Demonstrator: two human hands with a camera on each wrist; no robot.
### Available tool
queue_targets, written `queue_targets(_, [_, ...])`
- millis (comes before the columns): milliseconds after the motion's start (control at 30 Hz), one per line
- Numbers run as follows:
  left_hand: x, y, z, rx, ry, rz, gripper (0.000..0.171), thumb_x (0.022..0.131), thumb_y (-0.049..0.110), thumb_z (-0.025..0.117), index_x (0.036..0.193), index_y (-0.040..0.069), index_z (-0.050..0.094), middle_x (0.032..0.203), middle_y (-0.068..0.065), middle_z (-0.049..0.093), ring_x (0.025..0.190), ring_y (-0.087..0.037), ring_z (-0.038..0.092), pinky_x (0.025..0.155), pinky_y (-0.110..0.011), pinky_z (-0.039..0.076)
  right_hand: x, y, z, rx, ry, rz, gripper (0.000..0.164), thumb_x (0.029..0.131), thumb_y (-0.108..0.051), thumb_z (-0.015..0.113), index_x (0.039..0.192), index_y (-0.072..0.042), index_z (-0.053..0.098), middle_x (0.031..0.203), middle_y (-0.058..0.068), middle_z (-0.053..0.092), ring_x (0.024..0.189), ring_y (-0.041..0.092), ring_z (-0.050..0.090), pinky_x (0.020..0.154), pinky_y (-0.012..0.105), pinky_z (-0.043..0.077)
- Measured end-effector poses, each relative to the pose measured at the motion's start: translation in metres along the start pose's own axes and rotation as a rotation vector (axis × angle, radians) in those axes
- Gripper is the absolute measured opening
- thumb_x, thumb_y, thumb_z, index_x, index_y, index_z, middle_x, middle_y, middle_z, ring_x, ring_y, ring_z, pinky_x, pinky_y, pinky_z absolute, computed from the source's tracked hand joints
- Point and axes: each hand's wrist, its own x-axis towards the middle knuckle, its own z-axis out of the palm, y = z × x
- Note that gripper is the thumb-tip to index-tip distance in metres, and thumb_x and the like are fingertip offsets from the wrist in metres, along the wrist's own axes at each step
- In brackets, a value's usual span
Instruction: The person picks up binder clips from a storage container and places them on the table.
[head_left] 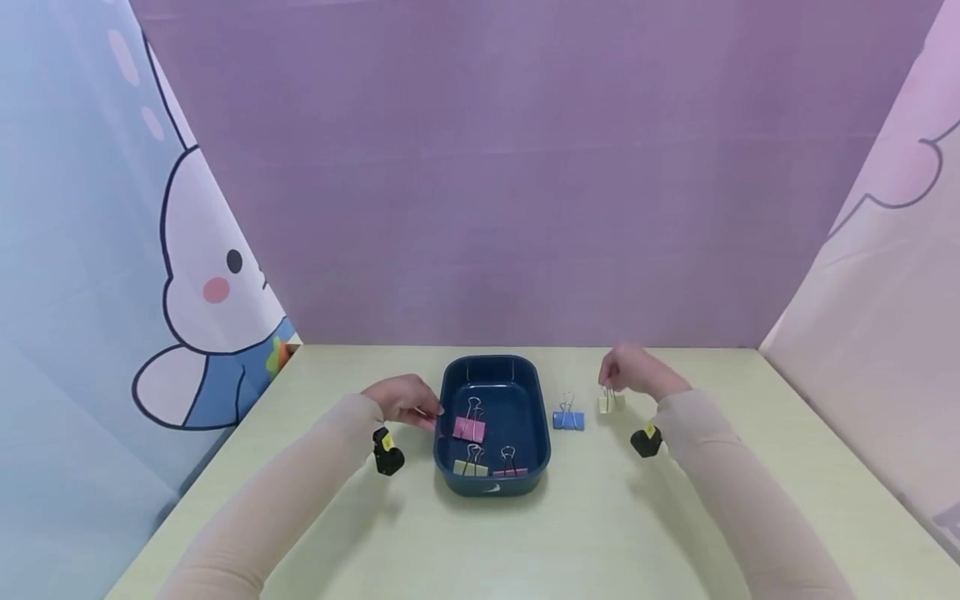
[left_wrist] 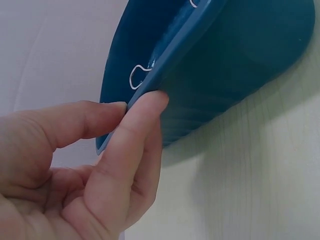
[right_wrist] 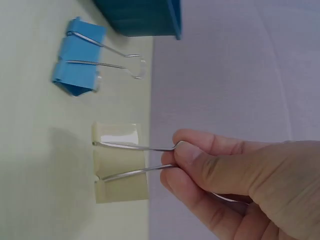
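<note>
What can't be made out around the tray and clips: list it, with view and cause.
- Right wrist: handle ends of the held pale-yellow binder clip, covered by the right hand.
- Left wrist: most of the inside of the dark-blue tray, behind its wall.
- Head: lower part of the front-right pink binder clip, behind the tray's front wall.

Smooth, glossy, plastic-looking tray [head_left: 491, 487]; shiny-faced binder clip [right_wrist: 120, 162] with polished metal wire handles [right_wrist: 135, 147]; smooth, wood-grained worktop [left_wrist: 240, 175]; matt, faintly creased cloth backdrop [head_left: 487, 167]
</note>
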Motion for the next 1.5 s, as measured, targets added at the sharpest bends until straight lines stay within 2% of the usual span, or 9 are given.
queue_targets(167, [0.0,0.001,-0.001,0.001,-0.004,-0.003,0.021,0.09,0.001,0.063,0.107,-0.011,0.066,0.096,-0.02,0.068,0.065,-0.016,0.066,0.083,-0.035,0.059,0.002,0.002,0.015,0.039,-0.046,0.048,0.007,0.084,0.007,0.066,0.084,0.001,0.069,0.083,0.011,0.067,0.078,0.017,0.063,0.075,0.033,0.059])
queue_targets(400, [0.001,0.0,0.0,-0.002,-0.007,-0.008,0.021,0.09,0.001,0.063,0.107,-0.011,0.066,0.095,-0.021,0.069,0.064,-0.015,0.066,0.076,-0.031,0.061,0.002,0.0,0.028,0.049,-0.063,0.044,0.005,0.084,0.007,0.066,0.085,0.002,0.068,0.084,0.01,0.067,0.078,0.017,0.063,0.073,0.032,0.059])
queue_targets(500, [0.001,-0.001,0.0,0.002,0.0,-0.012,0.02,0.09,0.001,0.063,0.106,-0.01,0.066,0.094,-0.02,0.069,0.063,-0.015,0.066,0.075,-0.031,0.061,0.002,0.0,0.03,0.072,-0.068,0.049,0.006,0.084,0.007,0.066,0.084,0.001,0.069,0.085,0.01,0.068,0.078,0.018,0.063,0.073,0.032,0.059])
queue_targets(733, [0.004,-0.002,-0.001,0.004,-0.005,-0.015,0.019,0.09,0.002,0.063,0.105,-0.01,0.067,0.094,-0.02,0.069,0.062,-0.015,0.066,0.08,-0.033,0.06,0.002,0.007,0.033,0.086,-0.089,-0.025,0.013,0.084,0.008,0.065,0.08,-0.004,0.068,0.079,0.006,0.066,0.072,0.016,0.064,0.068,0.03,0.059])
queue_targets(967, [0.004,-0.002,-0.002,0.008,-0.01,-0.017,0.02,0.09,0.002,0.063,0.106,-0.01,0.066,0.096,-0.021,0.069,0.062,-0.014,0.066,0.075,-0.031,0.061,0.002,0.0,0.034,0.08,-0.072,0.06,0.006,0.085,0.007,0.066,0.085,0.002,0.069,0.086,0.011,0.068,0.078,0.017,0.064,0.074,0.031,0.06])
queue_targets(1100, [0.003,-0.001,-0.002,0.003,-0.005,-0.017,0.02,0.09,0.002,0.063,0.106,-0.01,0.066,0.097,-0.021,0.069,0.063,-0.015,0.067,0.071,-0.029,0.061,0.001,0.0,0.032,0.054,-0.076,0.06,0.011,0.084,0.008,0.066,0.094,0.004,0.069,0.088,0.012,0.069,0.08,0.018,0.063,0.075,0.031,0.06])
queue_targets(1267, [0.001,0.001,-0.001,0.003,-0.007,-0.023,0.02,0.09,0.002,0.063,0.106,-0.011,0.066,0.097,-0.021,0.069,0.063,-0.015,0.067,0.073,-0.03,0.061,0.002,-0.004,0.026,-0.003,-0.072,0.041,0.027,0.09,0.002,0.063,0.116,0.007,0.063,0.108,0.021,0.067,0.099,0.032,0.064,0.09,0.042,0.057])
queue_targets(1400, [0.001,0.001,-0.001,0.011,-0.006,-0.025,0.021,0.091,0.002,0.063,0.107,-0.011,0.066,0.097,-0.021,0.069,0.062,-0.015,0.066,0.076,-0.031,0.061,0.009,-0.025,0.02,-0.059,-0.015,0.007,0.047,0.097,-0.017,0.058,0.138,0.004,0.046,0.139,0.025,0.049,0.128,0.043,0.046,0.108,0.055,0.041])
queue_targets(1500, [0.0,0.001,-0.001,0.013,-0.005,-0.024,0.021,0.091,0.002,0.063,0.107,-0.011,0.066,0.097,-0.021,0.069,0.062,-0.015,0.067,0.081,-0.034,0.059,0.019,-0.054,0.019,-0.057,0.028,0.001,0.06,0.098,-0.029,0.056,0.147,-0.001,0.034,0.15,0.021,0.037,0.138,0.041,0.035,0.114,0.056,0.033])
